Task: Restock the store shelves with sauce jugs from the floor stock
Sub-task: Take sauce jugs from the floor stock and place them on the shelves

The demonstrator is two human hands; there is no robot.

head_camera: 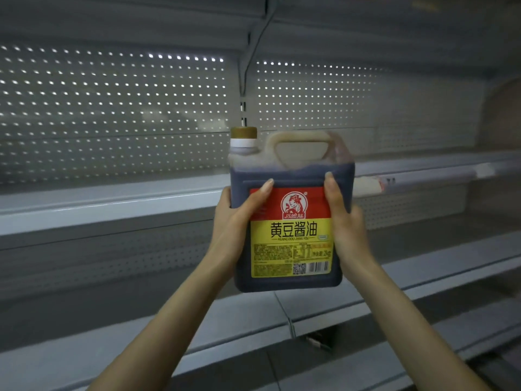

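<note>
A jug of dark soy sauce (290, 221) with a red and yellow label, a clear top handle and a brown cap is held upright in the air in front of the shelves. My left hand (235, 221) grips its left side, thumb across the label's top corner. My right hand (342, 218) grips its right side, thumb on the front face. The jug's base hangs above the lower shelf (394, 280), and its top stands level with the upper shelf (112, 204).
Grey metal store shelving with a perforated back panel (112, 108) fills the view. A vertical upright with a hanging cable (248, 66) runs behind the jug. A price strip with a small tag (485, 170) edges the upper shelf at right.
</note>
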